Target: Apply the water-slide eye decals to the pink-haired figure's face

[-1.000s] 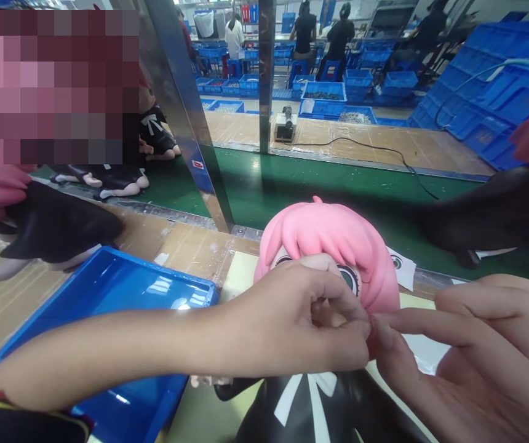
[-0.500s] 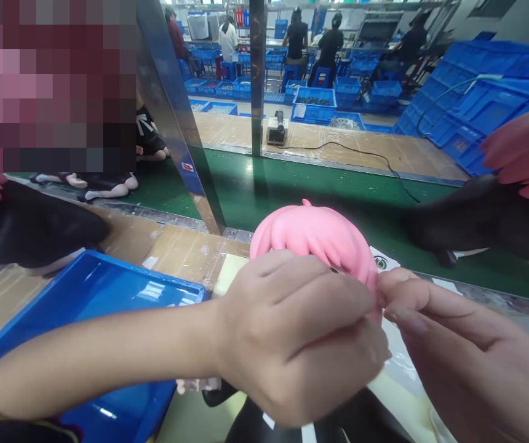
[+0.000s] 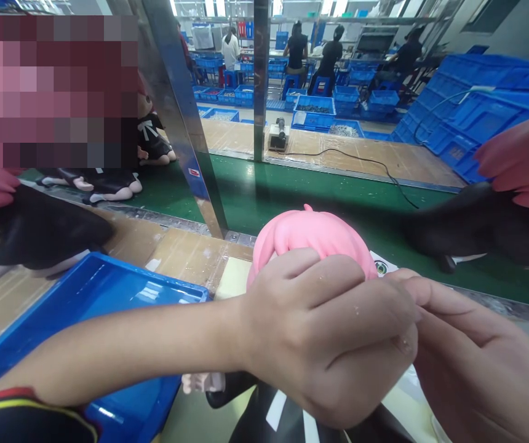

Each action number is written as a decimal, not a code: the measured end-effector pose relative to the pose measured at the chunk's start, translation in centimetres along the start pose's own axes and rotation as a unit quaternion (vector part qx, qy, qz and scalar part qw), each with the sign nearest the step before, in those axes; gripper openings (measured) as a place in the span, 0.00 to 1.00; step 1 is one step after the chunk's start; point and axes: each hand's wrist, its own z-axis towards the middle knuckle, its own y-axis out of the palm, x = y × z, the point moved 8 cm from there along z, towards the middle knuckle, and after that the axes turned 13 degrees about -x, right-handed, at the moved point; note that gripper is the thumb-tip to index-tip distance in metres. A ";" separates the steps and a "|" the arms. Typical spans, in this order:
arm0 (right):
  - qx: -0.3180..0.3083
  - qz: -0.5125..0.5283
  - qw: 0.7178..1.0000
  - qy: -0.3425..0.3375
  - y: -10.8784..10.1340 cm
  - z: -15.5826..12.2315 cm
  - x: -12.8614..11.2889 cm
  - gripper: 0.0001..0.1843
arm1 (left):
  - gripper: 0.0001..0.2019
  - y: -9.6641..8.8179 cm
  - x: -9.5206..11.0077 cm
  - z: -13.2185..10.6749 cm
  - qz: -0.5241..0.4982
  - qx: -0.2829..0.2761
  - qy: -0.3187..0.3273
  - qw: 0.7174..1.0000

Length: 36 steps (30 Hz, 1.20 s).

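A doll [image 3: 310,229] sits at the near centre, behind the hands, with smooth, matte pink hair moulded in thick, rounded locks that rise to a small tip. Its black dress [image 3: 248,424] has a soft sheen and flat white ribbon ends [image 3: 276,411] down the front; one pale, stubby hand pokes out on the left. Pale yellow sheeting [image 3: 231,277] lies around it on the brown desk [image 3: 186,251], whose surface looks taped and scuffed.

The left hand [image 3: 329,338] is curled into a fist, knuckles up, in front of the doll's face. The right hand [image 3: 472,344], thumb and forefinger bent inward, meets it on the right; the fingertips are partly hidden, so whether anything small is gripped between them cannot be told.

Left of the doll is a glossy blue plastic tray [image 3: 112,286] with raised edges. Beyond the desk runs a smooth green belt [image 3: 338,191].

A shiny metal post [image 3: 176,104] on the left bears a small red-and-white sticker [image 3: 194,173], its writing too small to read. White paper [image 3: 381,266] right of the hair shows a printed green eye.
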 end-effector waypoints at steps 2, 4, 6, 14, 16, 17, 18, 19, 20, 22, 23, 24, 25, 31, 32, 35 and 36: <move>0.043 -0.040 0.998 -0.025 -0.5 -0.1 -0.4 0.27 | 0.06 0.0 0.0 -0.1 0.004 -0.005 0.008 1.000; 0.056 -0.069 0.995 -0.044 -0.5 -0.1 -0.8 0.27 | 0.08 0.1 -0.1 -0.1 0.002 -0.018 0.008 1.000; 0.058 -0.088 0.993 -0.055 -0.4 0.0 -1.0 0.27 | 0.10 0.1 -0.2 -0.2 -0.007 -0.027 0.004 1.000; 0.013 -0.132 0.989 -0.064 0.1 -0.2 -1.1 0.18 | 0.11 0.1 0.1 -0.5 -0.018 -0.027 0.024 0.999; 0.008 -0.160 0.983 -0.086 0.2 -0.3 -1.5 0.15 | 0.11 0.3 0.3 -0.5 -0.019 -0.027 0.041 0.999; 0.011 -0.175 0.980 -0.098 0.2 -0.3 -1.8 0.15 | 0.10 0.4 0.1 -0.5 -0.024 -0.024 0.029 0.999; 0.014 -0.187 0.976 -0.106 0.2 -0.4 -1.9 0.14 | 0.08 0.5 -0.3 -0.4 -0.031 -0.023 0.008 0.999; 0.016 -0.195 0.974 -0.112 0.2 -0.4 -2.0 0.15 | 0.07 0.4 -0.7 -0.4 -0.037 -0.018 -0.024 0.999; 0.018 -0.200 0.973 -0.117 0.2 -0.5 -2.1 0.15 | 0.05 0.4 -1.2 -0.4 -0.044 -0.017 -0.057 0.997; 0.025 -0.210 0.968 -0.134 0.3 -0.6 -2.3 0.16 | 0.04 0.4 -1.9 -0.4 -0.071 -0.028 -0.105 0.992; 0.024 -0.215 0.966 -0.140 0.3 -0.6 -2.4 0.15 | 0.04 0.5 -2.1 -0.3 -0.090 -0.044 -0.115 0.988; 0.023 -0.219 0.964 -0.147 0.4 -0.7 -2.4 0.15 | 0.04 0.6 -2.2 -0.3 -0.109 -0.061 -0.122 0.985; 0.019 -0.219 0.964 -0.150 0.6 -0.7 -2.4 0.15 | 0.05 0.6 -2.3 -0.4 -0.122 -0.074 -0.127 0.982; 0.018 -0.224 0.964 -0.145 0.8 -0.9 -2.2 0.14 | 0.01 0.3 -2.2 -0.9 -0.089 -0.063 -0.100 0.989; 0.026 -0.231 0.962 -0.147 0.7 -0.9 -2.3 0.14 | 0.01 0.2 -1.9 -1.0 -0.074 -0.051 -0.085 0.992; 0.035 -0.242 0.958 -0.152 0.3 -1.1 -2.3 0.12 | 0.03 0.2 -0.3 -1.5 -0.055 -0.026 -0.038 0.997; 0.035 -0.239 0.959 -0.150 0.2 -1.2 -2.2 0.12 | 0.03 0.2 0.0 -1.7 -0.060 -0.015 -0.048 0.997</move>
